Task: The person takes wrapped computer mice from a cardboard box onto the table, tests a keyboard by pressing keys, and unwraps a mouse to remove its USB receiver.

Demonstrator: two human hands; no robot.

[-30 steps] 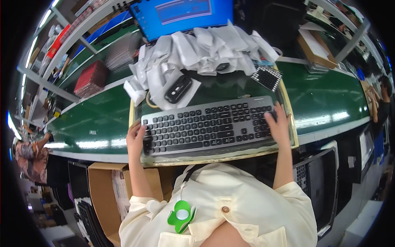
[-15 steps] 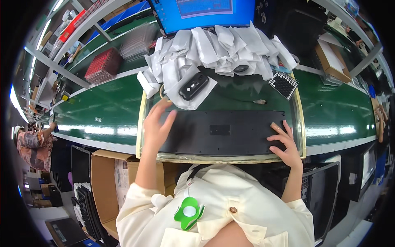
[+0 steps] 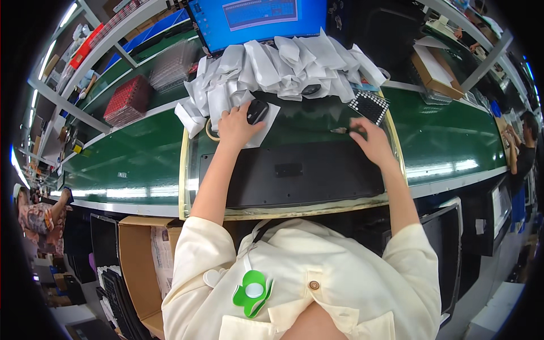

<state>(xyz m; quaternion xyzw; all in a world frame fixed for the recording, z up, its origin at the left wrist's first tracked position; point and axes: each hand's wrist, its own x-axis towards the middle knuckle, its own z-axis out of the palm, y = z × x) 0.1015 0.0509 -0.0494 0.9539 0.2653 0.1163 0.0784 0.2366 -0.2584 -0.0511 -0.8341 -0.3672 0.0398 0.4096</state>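
Note:
A black computer mouse (image 3: 258, 111) lies on a white paper-like sleeve (image 3: 267, 129) at the front of a heap of similar sleeves. My left hand (image 3: 235, 126) is closed on the mouse, its fingers along the left edge and its thumb at the near end. My right hand (image 3: 373, 141) is over the far right part of the mat, thumb and forefinger curled together. Between them is a small dark piece I cannot make out, beside a small pale-tipped item (image 3: 339, 130). A black keyboard (image 3: 306, 175) lies underside up between my forearms, touched by neither hand.
Behind the mouse, white sleeves (image 3: 283, 62) are heaped below a lit monitor (image 3: 255, 20). A black-and-white dotted sheet (image 3: 368, 107) lies far right. Red trays (image 3: 127, 101) and an open carton (image 3: 436, 71) stand on the green bench (image 3: 124, 164). A co-worker (image 3: 524, 141) is at right.
My left hand has gone forward onto the mouse. My right hand has left the keyboard's right end and moved forward to the small pale-tipped item. The whole view has shifted slightly.

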